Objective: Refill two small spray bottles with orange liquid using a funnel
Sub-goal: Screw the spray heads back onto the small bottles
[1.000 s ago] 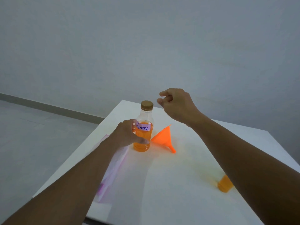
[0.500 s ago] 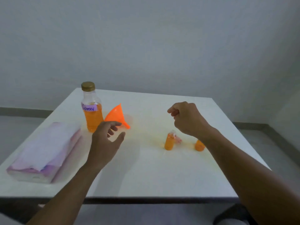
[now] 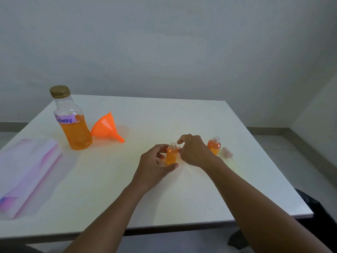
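Note:
Two small spray bottles stand uncapped with orange liquid inside. My left hand [image 3: 155, 165] wraps around the nearer small bottle [image 3: 171, 156], thumb in front and fingers behind. My right hand [image 3: 195, 152] is just right of it, with curled fingertips at the bottle's neck; what they pinch is hidden. The second small bottle [image 3: 213, 146] stands behind my right hand. A pinkish spray cap [image 3: 227, 152] lies on its side to its right. The orange funnel [image 3: 106, 127] lies tipped beside the large capped bottle [image 3: 73, 123] labelled "Spray", which holds orange liquid.
A white and pink tissue pack [image 3: 25, 172] lies at the left end of the white table [image 3: 191, 198]. A grey wall rises right behind the table. A dark object [image 3: 310, 212] sits past the table's right front corner.
My left hand has moved right from near the funnel and taken hold of the nearer small bottle. My right hand has come down beside that bottle. The view has drawn closer to the table.

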